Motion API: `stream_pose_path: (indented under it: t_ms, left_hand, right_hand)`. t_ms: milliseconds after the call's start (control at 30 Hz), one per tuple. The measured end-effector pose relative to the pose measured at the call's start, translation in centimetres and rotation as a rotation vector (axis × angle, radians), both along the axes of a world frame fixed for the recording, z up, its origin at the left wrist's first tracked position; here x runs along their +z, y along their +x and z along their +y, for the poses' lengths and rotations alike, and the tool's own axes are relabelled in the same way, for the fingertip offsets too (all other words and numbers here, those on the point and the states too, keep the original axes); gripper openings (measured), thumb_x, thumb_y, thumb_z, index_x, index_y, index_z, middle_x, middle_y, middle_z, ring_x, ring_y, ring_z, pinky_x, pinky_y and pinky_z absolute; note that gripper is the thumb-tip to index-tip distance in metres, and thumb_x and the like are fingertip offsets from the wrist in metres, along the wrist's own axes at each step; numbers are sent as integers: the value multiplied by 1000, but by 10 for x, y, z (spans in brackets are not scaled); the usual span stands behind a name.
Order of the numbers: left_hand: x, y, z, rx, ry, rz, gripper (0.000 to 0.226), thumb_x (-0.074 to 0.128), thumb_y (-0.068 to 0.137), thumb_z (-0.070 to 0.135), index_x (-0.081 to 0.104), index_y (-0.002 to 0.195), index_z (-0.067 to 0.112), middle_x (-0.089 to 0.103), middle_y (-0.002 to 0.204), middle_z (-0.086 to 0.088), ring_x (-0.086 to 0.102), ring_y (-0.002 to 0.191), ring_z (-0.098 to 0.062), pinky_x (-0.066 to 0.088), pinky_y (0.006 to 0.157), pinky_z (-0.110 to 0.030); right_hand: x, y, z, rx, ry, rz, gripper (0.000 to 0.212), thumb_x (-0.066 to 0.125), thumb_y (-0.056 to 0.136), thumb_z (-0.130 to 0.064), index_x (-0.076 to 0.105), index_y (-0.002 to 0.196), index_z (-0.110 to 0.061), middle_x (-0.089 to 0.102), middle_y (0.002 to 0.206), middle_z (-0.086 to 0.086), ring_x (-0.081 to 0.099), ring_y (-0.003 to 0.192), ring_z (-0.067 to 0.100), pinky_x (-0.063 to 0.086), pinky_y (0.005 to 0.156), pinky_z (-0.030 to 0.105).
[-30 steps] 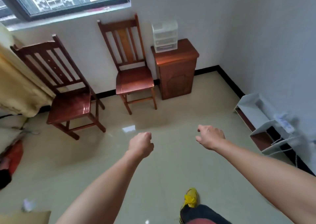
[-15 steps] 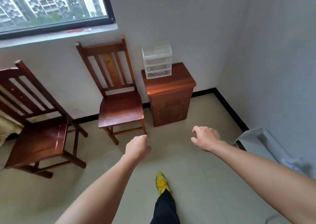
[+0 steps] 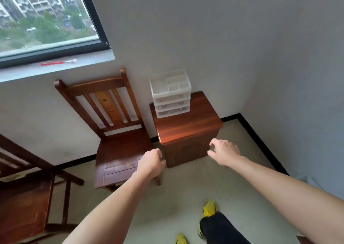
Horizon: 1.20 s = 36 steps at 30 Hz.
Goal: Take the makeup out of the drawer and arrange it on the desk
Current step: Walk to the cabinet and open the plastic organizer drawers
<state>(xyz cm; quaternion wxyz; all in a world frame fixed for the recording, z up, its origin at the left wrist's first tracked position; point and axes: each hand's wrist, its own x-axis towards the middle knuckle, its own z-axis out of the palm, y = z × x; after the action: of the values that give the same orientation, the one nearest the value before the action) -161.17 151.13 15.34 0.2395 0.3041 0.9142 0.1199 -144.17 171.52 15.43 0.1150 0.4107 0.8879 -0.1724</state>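
Drawer organizer point(image 3: 170, 93) stands upright, drawer fronts facing the person

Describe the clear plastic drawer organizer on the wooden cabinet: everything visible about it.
The drawer organizer is a small translucent white plastic unit standing upright at the back left of the reddish wooden cabinet, by the wall. Its open top tray is split into several compartments that look empty. Below sit three shallow drawers, all shut, with dim, unreadable contents showing through. Neither hand touches it.
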Motion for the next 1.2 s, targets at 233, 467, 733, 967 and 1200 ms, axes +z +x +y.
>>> stream_pose_path:
  t_ms: [233, 467, 733, 967, 1200]
  left_hand:
    - [-31, -92, 85, 144, -12, -74, 24, 58, 84, 30, 64, 105, 20, 67, 106, -3, 62, 101, -23, 49, 79, -28]
    - [-52, -171, 165, 274, -55, -141, 20, 62, 84, 29, 65, 99, 17, 68, 99, 0, 62, 95, -22, 47, 75, -27]
    - [-97, -221, 200, 570, 10, -416, 13, 64, 84, 23, 64, 91, 12, 67, 76, -9, 63, 65, -25, 58, 66, -36]
    - [-143, -261, 232, 844, 232, -621, 44, 68, 83, 10, 51, 123, 11, 64, 106, -6, 66, 89, -24, 60, 74, -44]
    - [-167, -267, 267, 1029, 392, -720, 45, 51, 86, -10, 45, 129, 5, 55, 108, -5, 58, 85, -20, 54, 70, -32]
  right_hand:
    - [-41, -112, 102, 42, -83, -9, 38, 55, 90, -41, 55, 126, -28, 66, 119, 0, 61, 110, 25, 47, 86, 31]
    - [-69, -214, 196, 101, -160, -71, 42, 53, 94, -39, 53, 133, -23, 64, 124, 1, 61, 111, 24, 46, 78, 30]
    - [-110, -275, 248, -180, -428, -17, 49, 63, 91, -38, 54, 135, -17, 61, 132, 4, 59, 117, 27, 50, 93, 36]
    - [-157, -303, 267, -528, -803, 213, 61, 61, 93, -7, 39, 149, -17, 47, 147, 2, 52, 122, 22, 56, 85, 38]
    - [-178, -310, 266, -626, -933, 291, 49, 50, 94, 4, 55, 135, -22, 59, 125, -7, 55, 113, 14, 57, 88, 40]
